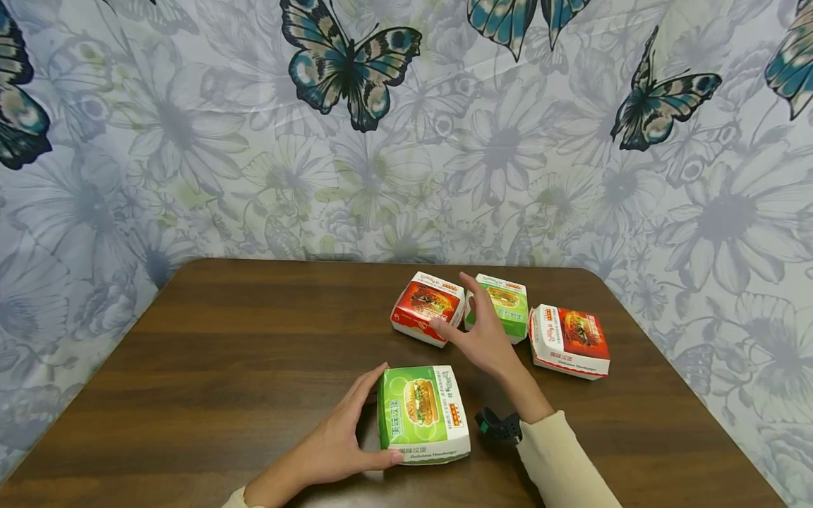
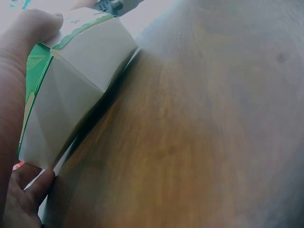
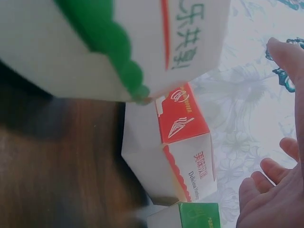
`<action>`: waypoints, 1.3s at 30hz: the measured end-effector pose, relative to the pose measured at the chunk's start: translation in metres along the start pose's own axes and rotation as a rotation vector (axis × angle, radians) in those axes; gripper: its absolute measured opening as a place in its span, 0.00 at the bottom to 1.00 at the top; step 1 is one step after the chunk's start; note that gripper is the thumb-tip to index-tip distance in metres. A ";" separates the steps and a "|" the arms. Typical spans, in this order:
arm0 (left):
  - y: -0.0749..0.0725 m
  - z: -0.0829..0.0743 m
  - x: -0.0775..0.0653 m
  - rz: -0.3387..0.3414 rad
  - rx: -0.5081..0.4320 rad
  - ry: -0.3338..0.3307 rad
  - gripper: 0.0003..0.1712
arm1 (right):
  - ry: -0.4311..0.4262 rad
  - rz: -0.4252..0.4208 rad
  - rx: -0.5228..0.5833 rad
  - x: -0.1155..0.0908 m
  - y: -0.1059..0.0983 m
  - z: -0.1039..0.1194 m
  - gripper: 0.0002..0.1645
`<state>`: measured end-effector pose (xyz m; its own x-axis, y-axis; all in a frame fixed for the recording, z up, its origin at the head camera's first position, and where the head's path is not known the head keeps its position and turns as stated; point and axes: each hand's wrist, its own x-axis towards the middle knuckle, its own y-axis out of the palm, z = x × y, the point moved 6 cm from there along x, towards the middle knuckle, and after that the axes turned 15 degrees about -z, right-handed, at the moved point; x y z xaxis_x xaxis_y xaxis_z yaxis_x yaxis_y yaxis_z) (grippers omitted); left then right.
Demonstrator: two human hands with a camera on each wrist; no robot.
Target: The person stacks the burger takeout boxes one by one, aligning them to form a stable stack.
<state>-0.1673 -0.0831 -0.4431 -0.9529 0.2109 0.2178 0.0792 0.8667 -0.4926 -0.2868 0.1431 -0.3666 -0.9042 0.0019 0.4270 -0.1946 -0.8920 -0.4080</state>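
Note:
My left hand (image 1: pixel 336 441) holds a green and white burger box (image 1: pixel 422 416) near the front of the table, its thumb on the front side and its fingers around the left side. The box's pale underside (image 2: pixel 80 90) shows in the left wrist view. My right hand (image 1: pixel 485 342) hovers with fingers spread over a red burger box (image 1: pixel 427 300) and a second green burger box (image 1: pixel 509 300) behind it. In the right wrist view those fingers (image 3: pixel 259 190) appear apart from the red box (image 3: pixel 166 137).
A second red burger box (image 1: pixel 571 339) stands on the right of the brown wooden table (image 1: pixel 222 353). A floral, butterfly-printed backdrop (image 1: pixel 381 176) rises behind the table's far edge. A black band (image 1: pixel 498 425) sits on the right wrist.

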 end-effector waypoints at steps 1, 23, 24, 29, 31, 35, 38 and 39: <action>0.000 0.000 0.000 -0.001 0.003 0.002 0.69 | 0.000 0.000 -0.001 0.001 0.000 0.001 0.57; -0.002 0.000 0.001 -0.002 -0.011 0.003 0.70 | 0.026 0.000 -0.018 0.010 0.000 -0.002 0.59; -0.002 0.000 0.001 -0.001 -0.010 0.001 0.70 | 0.027 0.001 -0.018 0.010 0.000 -0.002 0.59; -0.002 0.000 0.000 0.006 -0.015 -0.007 0.70 | 0.044 0.001 -0.020 0.011 0.001 -0.005 0.60; -0.003 0.000 0.001 0.007 -0.018 -0.008 0.70 | 0.051 -0.001 -0.022 0.012 0.001 -0.005 0.60; -0.004 -0.001 0.001 0.007 -0.017 -0.006 0.70 | 0.063 0.001 -0.027 0.013 0.001 -0.007 0.61; -0.005 -0.001 0.001 0.008 -0.016 -0.005 0.70 | 0.069 0.002 -0.031 0.012 0.002 -0.008 0.62; -0.005 -0.001 0.001 0.007 -0.014 -0.005 0.70 | 0.071 0.003 -0.033 0.012 0.002 -0.008 0.62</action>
<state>-0.1681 -0.0867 -0.4394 -0.9539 0.2147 0.2097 0.0900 0.8713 -0.4824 -0.3015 0.1452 -0.3688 -0.9293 0.0327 0.3678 -0.2034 -0.8767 -0.4359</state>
